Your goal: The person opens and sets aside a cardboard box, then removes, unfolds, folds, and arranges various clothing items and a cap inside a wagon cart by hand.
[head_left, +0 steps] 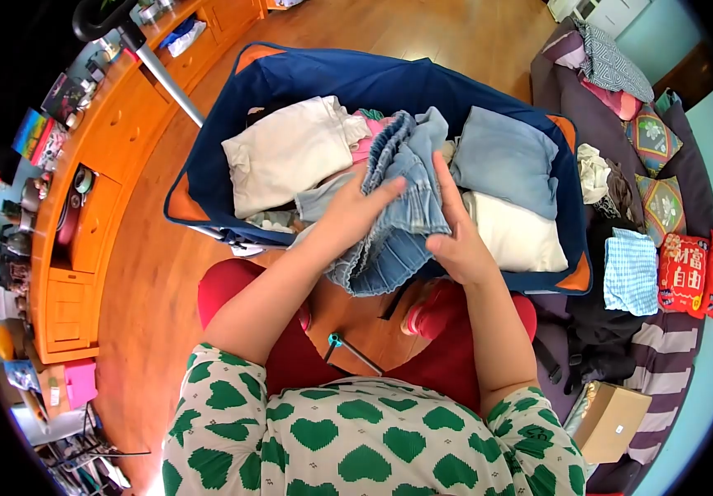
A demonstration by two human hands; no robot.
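Observation:
A blue denim garment point(410, 202) with a gathered, elastic-looking band hangs bunched between my hands, above the near edge of a navy wagon bin point(348, 70). My left hand point(356, 213) grips its left side, thumb on top. Against its right side is my right hand point(461, 240), index finger stretched along the cloth and thumb in front; its other fingers are partly hidden. Inside the bin, a folded white garment point(286, 153) lies at left. Folded light-blue denim point(507, 157) sits at right, above folded cream cloth point(518, 236). Pink cloth point(363, 147) shows behind the held garment.
The bin has orange corners and a grey handle pole point(171, 87) at left. An orange wooden cabinet point(117, 149) runs along the left. On the right, a sofa point(575, 99) carries cushions, checked blue cloth point(631, 271), a red package point(685, 277) and a cardboard box point(613, 422).

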